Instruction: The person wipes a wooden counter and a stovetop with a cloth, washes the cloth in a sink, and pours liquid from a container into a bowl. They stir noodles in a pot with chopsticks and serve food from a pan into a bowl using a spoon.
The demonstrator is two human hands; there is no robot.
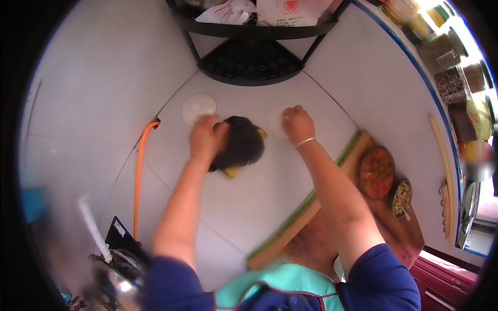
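Note:
My left hand (pixel 206 137) presses and grips a dark cloth (pixel 245 144) on the white counter (pixel 249 207); a yellow sponge edge (pixel 232 171) shows under the cloth. My right hand (pixel 296 124), with a thin bangle on the wrist, rests with curled fingers on a white round lid (pixel 276 120) just right of the cloth. A second white round lid (pixel 198 107) lies flat just beyond my left hand.
A black corner rack (pixel 249 65) with bags stands at the back. An orange hose (pixel 139 171) runs down the left. On the right lies a wooden board (pixel 311 207) carrying a bowl of red chopped food (pixel 377 172) and a small bowl (pixel 402 198). Jars line the right shelf.

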